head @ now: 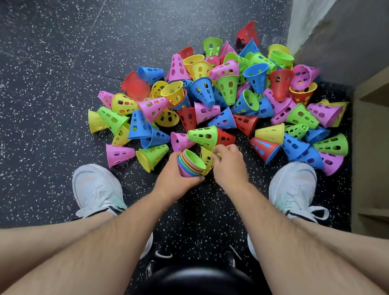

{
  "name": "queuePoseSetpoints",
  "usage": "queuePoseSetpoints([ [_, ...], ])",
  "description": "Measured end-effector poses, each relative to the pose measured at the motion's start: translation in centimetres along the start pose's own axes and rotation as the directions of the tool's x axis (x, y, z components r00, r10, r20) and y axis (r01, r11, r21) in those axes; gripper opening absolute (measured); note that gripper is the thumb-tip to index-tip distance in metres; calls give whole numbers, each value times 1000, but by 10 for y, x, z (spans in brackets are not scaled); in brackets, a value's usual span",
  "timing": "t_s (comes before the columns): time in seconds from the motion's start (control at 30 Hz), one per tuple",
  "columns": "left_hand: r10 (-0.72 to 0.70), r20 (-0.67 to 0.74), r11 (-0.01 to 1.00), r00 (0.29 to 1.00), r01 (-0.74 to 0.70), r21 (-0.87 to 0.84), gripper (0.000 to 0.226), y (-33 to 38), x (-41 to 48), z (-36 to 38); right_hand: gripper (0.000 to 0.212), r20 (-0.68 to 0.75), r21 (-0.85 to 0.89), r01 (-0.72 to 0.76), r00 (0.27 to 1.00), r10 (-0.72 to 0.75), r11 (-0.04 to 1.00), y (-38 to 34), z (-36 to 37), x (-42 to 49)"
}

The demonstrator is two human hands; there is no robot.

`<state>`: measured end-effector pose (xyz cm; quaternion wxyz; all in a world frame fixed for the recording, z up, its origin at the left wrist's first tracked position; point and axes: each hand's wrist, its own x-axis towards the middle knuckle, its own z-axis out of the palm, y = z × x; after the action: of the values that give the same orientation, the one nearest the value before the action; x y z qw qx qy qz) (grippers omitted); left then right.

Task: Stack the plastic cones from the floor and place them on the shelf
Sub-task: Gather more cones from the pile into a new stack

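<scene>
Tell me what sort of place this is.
Likely a gym or a sports-equipment storage corner: speckled black rubber flooring, a heap of perforated plastic training cones in many colours, and a wooden shelf unit at the right edge.

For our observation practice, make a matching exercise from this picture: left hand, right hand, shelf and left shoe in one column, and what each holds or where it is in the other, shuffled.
1 left hand
2 right hand
3 shelf
4 left shoe

a at the right edge
b grips the stack of cones
c white, on the floor
d pinches a yellow cone

Pairs: 1-b, 2-d, 3-a, 4-c
</scene>
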<state>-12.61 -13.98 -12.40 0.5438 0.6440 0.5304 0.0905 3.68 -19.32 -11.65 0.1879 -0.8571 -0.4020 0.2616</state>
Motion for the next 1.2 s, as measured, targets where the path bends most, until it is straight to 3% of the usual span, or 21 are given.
queuePoseSetpoints([
  [0.2,-6,-18,1000,1000,6,-5,67,6,-3,-4,18,-153,80,160,977,-146,984,3,-11,-3],
  [0.63,-13,-63,996,998,8,-83,66,6,-2,-7,15,-424,152,308,879,-219,939,-13,-18,-6],
  [0.9,22,-103,990,994,-36,-134,59,14,-1,-5,15,-128,203,360,932,-340,910,-23,-4,-15],
  [1.03,18,-98,991,995,-31,-131,63,17,1,-4,22,-106,300,283,959,-263,911,-22,-9,-13],
  [1.13,22,-83,991,996,-33,-132,67,19,4,-1,28,-170,43,241,958,-230,970,-11,-20,5],
  [1.2,24,-79,993,997,-33,-111,67,22,6,2,36,-106,-206,194,970,-219,959,-4,-29,16],
])
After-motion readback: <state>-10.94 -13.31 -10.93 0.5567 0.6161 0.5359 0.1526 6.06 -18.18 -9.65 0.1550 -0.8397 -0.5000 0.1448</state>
